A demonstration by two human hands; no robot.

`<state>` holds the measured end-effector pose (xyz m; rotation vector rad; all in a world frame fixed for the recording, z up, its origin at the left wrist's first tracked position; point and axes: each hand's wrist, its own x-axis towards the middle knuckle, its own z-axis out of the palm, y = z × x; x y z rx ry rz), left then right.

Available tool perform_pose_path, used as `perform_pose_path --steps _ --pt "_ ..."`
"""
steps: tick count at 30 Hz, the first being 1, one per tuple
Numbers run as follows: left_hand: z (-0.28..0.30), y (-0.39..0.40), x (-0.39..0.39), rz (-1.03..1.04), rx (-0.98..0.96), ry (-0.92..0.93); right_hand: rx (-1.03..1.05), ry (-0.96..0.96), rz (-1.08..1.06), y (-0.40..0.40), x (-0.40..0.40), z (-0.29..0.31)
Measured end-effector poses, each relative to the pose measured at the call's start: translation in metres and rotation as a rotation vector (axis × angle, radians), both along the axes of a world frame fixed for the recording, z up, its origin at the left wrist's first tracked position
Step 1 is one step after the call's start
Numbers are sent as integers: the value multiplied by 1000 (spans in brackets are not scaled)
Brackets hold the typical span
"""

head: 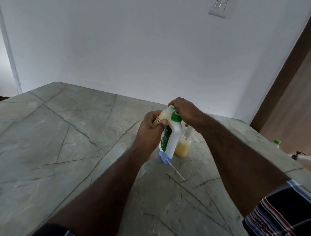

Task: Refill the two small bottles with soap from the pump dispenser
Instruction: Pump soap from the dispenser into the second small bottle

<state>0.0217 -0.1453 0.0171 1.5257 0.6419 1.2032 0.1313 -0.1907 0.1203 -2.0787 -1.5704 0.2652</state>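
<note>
We hold a small bottle [163, 116] tilted in our left hand [150, 128], fingers and thumb curled round its body, its mouth up against the green pump head; yellowish soap shows inside it; our right hand [184, 110] lies on top of the pump dispenser [170, 136], fingers bent over the green pump; whether they press or only rest there we cannot tell; the dispenser, white with a green label, stands upright on the grey stone counter [60, 149]; just behind it, to its right, stands the second small bottle [183, 145], partly filled with yellow soap, a pale sprayer top set in its neck; at the dispenser's foot lies a blue cap with a long white tube [168, 162], flat on the counter.
</note>
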Motion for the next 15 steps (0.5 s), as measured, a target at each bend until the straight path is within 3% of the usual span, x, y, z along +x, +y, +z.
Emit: perform_pose_path --steps 7,15 --pt "1 -2 -2 -33 -37 -17 -9 6 -26 -2 3 6" --pt "6 -6 -5 -54 -66 -38 37 250 -76 2 6 8"
